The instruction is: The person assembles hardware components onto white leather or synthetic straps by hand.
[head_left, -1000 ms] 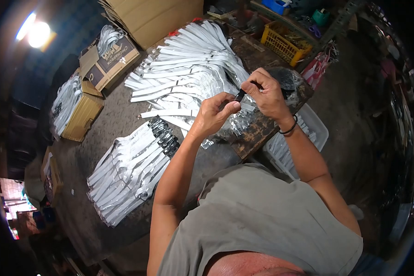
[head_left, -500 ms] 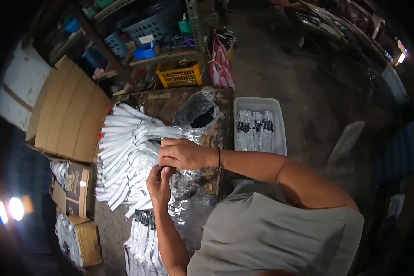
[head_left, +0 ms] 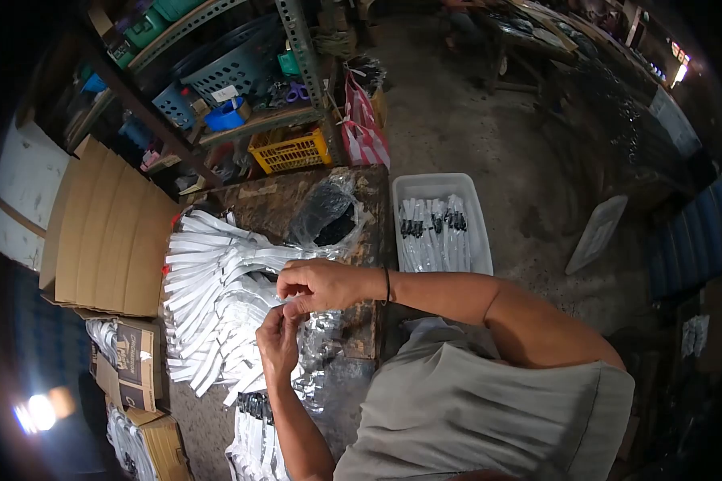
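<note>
My right hand (head_left: 321,284), a dark band at its wrist, is closed with its fingertips pinched together. Just below, my left hand (head_left: 281,341) pinches too, its fingertips meeting those of the right. Whatever lies between them is too small and covered to make out. Under and left of the hands spreads a heap of flat white straps (head_left: 208,280), some under shiny clear plastic. Clear plastic wrapping (head_left: 321,321) lies close by the hands. Below the left forearm is a bundle of white straps with black parts (head_left: 253,433).
A white plastic bin (head_left: 483,232) of wrapped straps stands right of the worn wooden table (head_left: 257,192). On the table lies a plastic bag with black contents (head_left: 329,220). Cardboard boxes (head_left: 108,232) line the left; shelving with a yellow crate (head_left: 290,151) stands behind.
The view has shifted a little, so the shelves and bin sit further left and lower. Both hands remain together, with the right fingers slightly more lifted and curled.
</note>
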The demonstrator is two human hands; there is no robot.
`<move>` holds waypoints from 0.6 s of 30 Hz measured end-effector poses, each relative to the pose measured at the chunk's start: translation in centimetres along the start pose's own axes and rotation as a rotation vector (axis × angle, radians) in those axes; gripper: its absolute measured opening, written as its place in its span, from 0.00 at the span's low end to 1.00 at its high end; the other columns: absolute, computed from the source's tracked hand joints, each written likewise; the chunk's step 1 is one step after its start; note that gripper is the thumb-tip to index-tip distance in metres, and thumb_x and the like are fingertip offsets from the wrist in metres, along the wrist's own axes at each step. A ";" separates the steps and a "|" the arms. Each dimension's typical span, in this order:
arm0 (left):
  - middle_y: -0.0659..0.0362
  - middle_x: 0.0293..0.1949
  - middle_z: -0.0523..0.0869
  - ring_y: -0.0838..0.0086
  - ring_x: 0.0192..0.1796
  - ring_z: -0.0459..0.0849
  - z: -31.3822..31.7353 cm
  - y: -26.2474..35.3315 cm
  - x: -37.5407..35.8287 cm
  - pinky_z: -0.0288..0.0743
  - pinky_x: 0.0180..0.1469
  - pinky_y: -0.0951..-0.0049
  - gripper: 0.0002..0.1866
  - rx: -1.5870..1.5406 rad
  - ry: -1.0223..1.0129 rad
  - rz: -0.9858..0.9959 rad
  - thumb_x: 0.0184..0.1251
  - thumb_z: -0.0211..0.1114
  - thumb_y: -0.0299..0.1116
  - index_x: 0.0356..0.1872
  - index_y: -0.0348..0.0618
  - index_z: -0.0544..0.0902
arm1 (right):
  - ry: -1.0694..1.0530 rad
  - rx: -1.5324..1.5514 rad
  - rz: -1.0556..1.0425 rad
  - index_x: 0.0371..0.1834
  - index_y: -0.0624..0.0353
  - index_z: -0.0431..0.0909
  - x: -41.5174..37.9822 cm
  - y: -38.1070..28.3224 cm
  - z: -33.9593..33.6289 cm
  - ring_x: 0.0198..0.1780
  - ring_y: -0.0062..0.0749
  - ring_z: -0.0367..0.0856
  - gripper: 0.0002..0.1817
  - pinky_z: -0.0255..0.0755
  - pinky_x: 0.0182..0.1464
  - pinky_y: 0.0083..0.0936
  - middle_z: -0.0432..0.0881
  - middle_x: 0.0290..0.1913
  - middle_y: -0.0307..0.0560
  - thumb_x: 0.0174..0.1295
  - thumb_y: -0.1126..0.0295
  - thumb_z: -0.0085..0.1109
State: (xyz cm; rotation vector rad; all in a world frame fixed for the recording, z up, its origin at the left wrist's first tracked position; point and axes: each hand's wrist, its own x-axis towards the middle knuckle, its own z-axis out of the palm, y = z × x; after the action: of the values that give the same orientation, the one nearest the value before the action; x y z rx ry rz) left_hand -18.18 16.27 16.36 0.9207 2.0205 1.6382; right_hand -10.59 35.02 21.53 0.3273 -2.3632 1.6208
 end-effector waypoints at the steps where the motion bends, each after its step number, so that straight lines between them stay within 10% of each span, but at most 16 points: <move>1: 0.61 0.28 0.84 0.82 0.31 0.74 0.1 0.4 0.1 0.70 0.35 0.79 0.13 0.047 -0.006 -0.006 0.74 0.59 0.34 0.39 0.30 0.81 | -0.006 -0.005 -0.032 0.33 0.60 0.79 -0.1 0.5 -0.1 0.38 0.36 0.78 0.12 0.72 0.42 0.29 0.76 0.36 0.44 0.61 0.61 0.65; 10: 0.54 0.34 0.87 0.74 0.41 0.84 1.9 2.0 1.9 0.76 0.48 0.75 0.17 0.012 -0.047 0.020 0.67 0.67 0.36 0.45 0.28 0.79 | 0.112 0.024 -0.125 0.33 0.58 0.83 -0.3 2.7 -2.3 0.39 0.36 0.79 0.08 0.72 0.42 0.29 0.77 0.34 0.44 0.63 0.65 0.63; 18: 0.60 0.27 0.84 0.82 0.31 0.75 3.0 1.7 4.2 0.70 0.35 0.79 0.09 0.111 0.000 -0.140 0.68 0.64 0.30 0.38 0.31 0.82 | 0.037 -0.056 -0.199 0.32 0.57 0.84 -0.3 3.7 -4.8 0.41 0.35 0.77 0.08 0.72 0.43 0.30 0.73 0.39 0.42 0.61 0.64 0.64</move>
State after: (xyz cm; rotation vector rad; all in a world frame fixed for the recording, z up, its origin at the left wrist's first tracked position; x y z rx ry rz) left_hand -18.74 21.48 17.71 0.7957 2.1423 1.4645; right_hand -11.11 40.77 19.84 0.4994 -2.2632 1.4558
